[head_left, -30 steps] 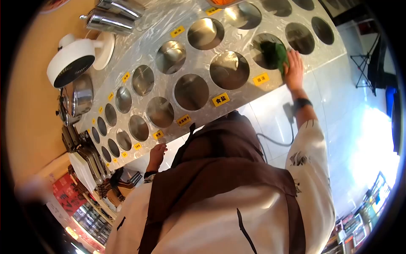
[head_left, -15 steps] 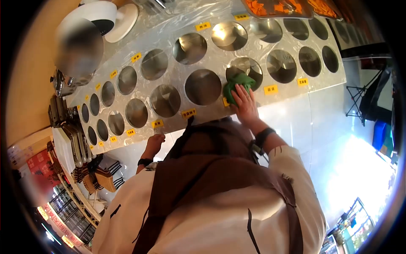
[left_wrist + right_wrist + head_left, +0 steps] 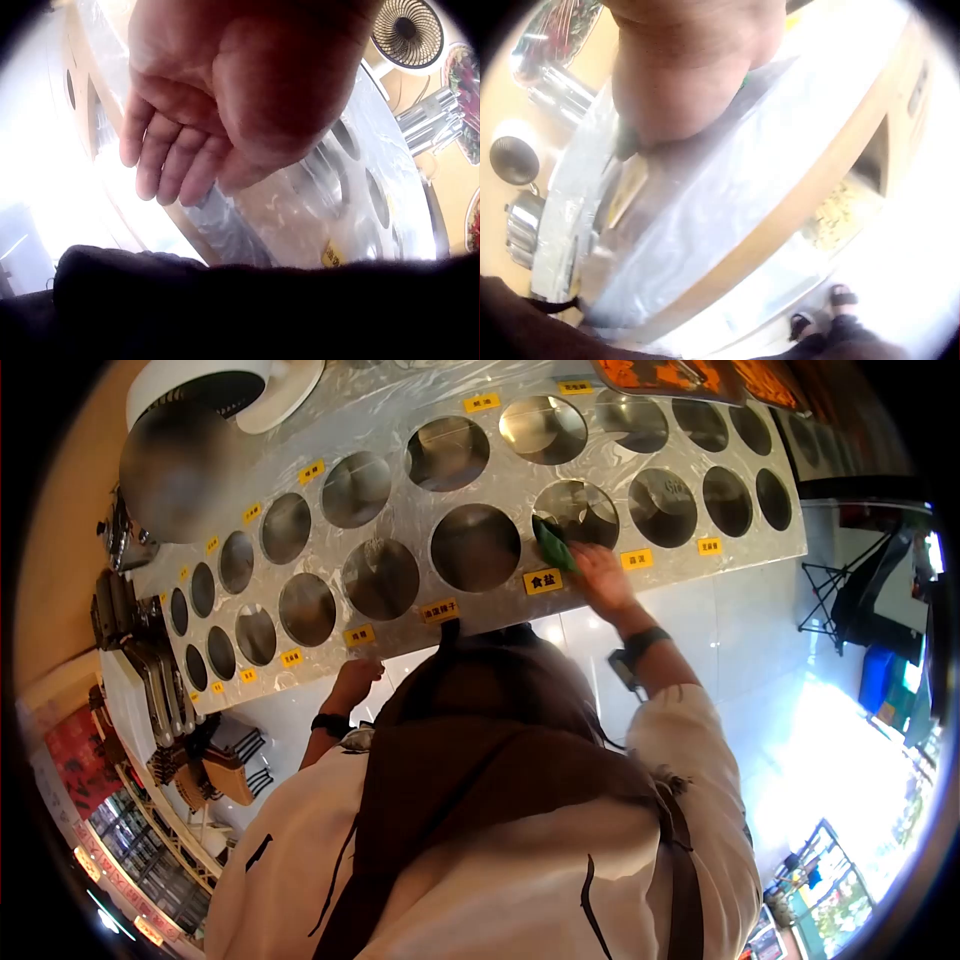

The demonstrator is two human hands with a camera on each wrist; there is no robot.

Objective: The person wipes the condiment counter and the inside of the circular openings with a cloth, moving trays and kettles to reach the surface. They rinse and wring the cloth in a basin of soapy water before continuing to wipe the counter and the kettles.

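Head view | right hand (image 3: 604,582) is clamping its fingers on a green cloth (image 3: 553,548) at the rim of a round well (image 3: 600,510), presumably for control | left hand (image 3: 357,681) is hanging near the counter (image 3: 500,598), fingers together, loosely bent, apparently unneeded.

Across the upper frame, glossy plastic film (image 3: 380,430) is lying wrinkled around smooth, gleaming metal wells (image 3: 543,430). Near upper centre, a green cloth (image 3: 553,548) is looking matt. At lower centre, an apron (image 3: 470,760) is showing matt fabric; at right, floor tiles (image 3: 740,620) are shining.
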